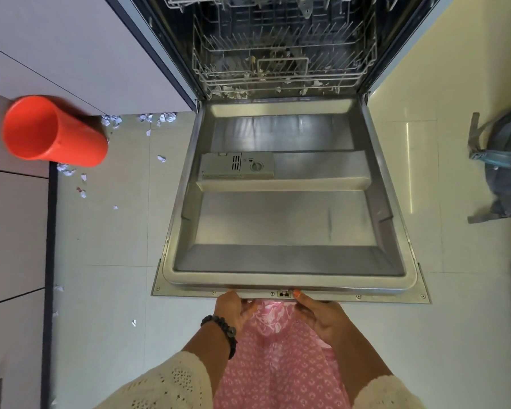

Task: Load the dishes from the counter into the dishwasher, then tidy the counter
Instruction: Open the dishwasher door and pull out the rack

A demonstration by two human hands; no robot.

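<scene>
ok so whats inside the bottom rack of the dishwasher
The lower rack holds no dishes, only torn paper scraps scattered among its wire tines. Its rear part is dark and covered by the upper rack.

Both hands' fingertips curl out of sight under the door's front edge (289,286), so neither grip shows fully. Far beyond the grip, the upper rack (248,2) is cropped; to its right, a backpack (502,160) too.

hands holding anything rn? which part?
Both hands grip the dishwasher door at its near top edge: left hand left of the latch, right hand just right of it. Nothing else is held.
</scene>
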